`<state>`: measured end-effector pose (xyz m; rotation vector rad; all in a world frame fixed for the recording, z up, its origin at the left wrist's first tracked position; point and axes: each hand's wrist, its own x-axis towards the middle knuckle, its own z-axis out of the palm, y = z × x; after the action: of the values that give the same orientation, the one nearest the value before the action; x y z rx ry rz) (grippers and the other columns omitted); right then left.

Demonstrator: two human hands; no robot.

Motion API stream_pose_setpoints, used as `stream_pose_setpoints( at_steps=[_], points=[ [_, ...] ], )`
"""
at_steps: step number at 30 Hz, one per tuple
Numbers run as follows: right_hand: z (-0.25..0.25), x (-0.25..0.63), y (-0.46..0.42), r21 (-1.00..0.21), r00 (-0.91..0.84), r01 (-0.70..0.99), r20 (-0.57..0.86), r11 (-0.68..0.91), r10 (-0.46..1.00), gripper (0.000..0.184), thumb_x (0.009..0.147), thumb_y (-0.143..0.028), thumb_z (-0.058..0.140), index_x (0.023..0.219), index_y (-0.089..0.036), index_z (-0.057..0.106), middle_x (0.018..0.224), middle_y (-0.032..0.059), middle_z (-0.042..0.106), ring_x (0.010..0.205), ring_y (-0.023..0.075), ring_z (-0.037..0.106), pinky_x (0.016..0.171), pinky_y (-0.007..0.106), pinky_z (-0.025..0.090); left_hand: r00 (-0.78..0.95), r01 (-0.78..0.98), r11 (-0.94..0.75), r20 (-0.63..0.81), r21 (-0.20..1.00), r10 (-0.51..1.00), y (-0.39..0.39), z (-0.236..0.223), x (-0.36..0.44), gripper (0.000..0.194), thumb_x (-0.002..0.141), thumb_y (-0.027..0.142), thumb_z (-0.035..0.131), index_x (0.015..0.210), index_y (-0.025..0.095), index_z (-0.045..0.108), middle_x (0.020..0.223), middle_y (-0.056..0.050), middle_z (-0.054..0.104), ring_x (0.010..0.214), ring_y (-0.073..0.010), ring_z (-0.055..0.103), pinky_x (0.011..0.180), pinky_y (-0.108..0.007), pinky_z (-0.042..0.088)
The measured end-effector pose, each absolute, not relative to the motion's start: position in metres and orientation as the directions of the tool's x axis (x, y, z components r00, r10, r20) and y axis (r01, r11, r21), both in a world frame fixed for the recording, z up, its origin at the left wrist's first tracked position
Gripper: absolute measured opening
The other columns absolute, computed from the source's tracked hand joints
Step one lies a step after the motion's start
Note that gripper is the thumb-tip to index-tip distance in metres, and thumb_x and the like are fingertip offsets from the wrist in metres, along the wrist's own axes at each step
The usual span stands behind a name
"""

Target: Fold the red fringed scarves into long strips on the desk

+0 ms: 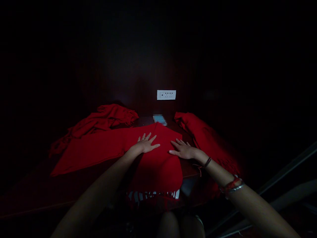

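Observation:
A red fringed scarf point(158, 165) lies across the dark table, bent at a corner. One part runs off to the left, and the fringed end hangs over the front edge. My left hand point(146, 144) rests flat on the scarf near the bend, fingers spread. To its right, my right hand point(182, 149) lies palm down at the scarf's right edge, fingers apart. Neither hand grips anything. Bracelets and a dark band circle my right wrist and forearm.
Behind on the left is a crumpled red fringed cloth point(109, 117). Another red fringed cloth point(205, 135) lies bunched at the right. A blurred light-blue item point(159, 119) sits at the back, below a white wall socket point(166, 95). Surroundings are very dark.

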<state>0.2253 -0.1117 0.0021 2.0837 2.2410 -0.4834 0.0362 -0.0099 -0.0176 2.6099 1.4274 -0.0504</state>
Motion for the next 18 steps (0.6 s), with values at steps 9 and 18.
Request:
stream_pose_setpoints(
  at_steps=[9,18],
  points=[
    [-0.006,0.215,-0.078,-0.264,-0.101,0.962,-0.090,0.074,0.991,0.067,0.075,-0.062,0.015,0.129,-0.022,0.020,0.136,0.0100,0.011,0.123,0.0261,0.005,0.096,0.048,0.008,0.498,0.865,-0.489,-0.065,0.111,0.865,0.011,-0.019,0.029,0.074,0.070,0.068,0.011,0.130,0.026,0.012,0.137,-0.007,0.008,0.123,-0.0279,0.005,0.095,-0.046,0.011],
    [0.000,0.221,-0.100,-0.151,-0.134,0.981,-0.076,0.122,0.988,0.067,0.074,-0.063,0.017,0.127,-0.024,0.025,0.135,0.0096,0.017,0.123,0.0279,0.009,0.093,0.052,0.009,0.511,0.859,-0.497,-0.135,0.126,0.849,-0.010,-0.009,0.032,0.074,0.068,0.068,0.018,0.130,0.028,0.010,0.137,-0.005,-0.002,0.123,-0.0281,-0.002,0.096,-0.046,0.008]
  ],
)
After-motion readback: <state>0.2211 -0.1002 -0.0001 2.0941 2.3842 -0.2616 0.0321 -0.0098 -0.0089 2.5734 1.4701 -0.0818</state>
